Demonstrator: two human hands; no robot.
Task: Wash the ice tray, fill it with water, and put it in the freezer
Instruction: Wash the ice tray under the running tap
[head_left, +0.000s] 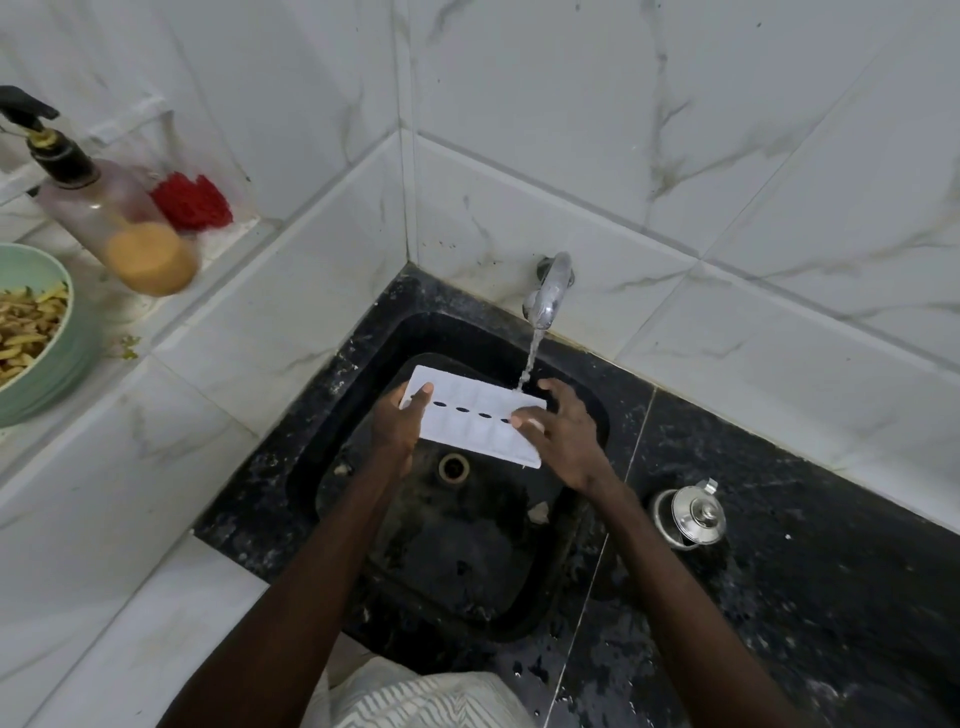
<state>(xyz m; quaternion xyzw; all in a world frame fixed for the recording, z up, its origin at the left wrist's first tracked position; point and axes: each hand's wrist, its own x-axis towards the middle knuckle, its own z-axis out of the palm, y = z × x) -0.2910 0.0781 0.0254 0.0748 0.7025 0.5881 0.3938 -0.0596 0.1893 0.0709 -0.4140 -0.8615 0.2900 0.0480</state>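
Observation:
A white ice tray (470, 415) hangs over the black sink (322, 452), held level with a row of dark slots along its middle. My left hand (400, 423) grips its left end, thumb on top. My right hand (563, 431) holds the right end, thumb lying on the tray's upper face. Water runs from the chrome tap (545, 291) on the tiled wall and lands on the tray's far right corner.
A round drain (453, 467) lies below the tray. A steel lidded pot (688, 514) stands on the black counter to the right. On the white ledge at left are a soap pump bottle (111, 218), a red scrubber (191, 201) and a green bowl (67, 364) of food.

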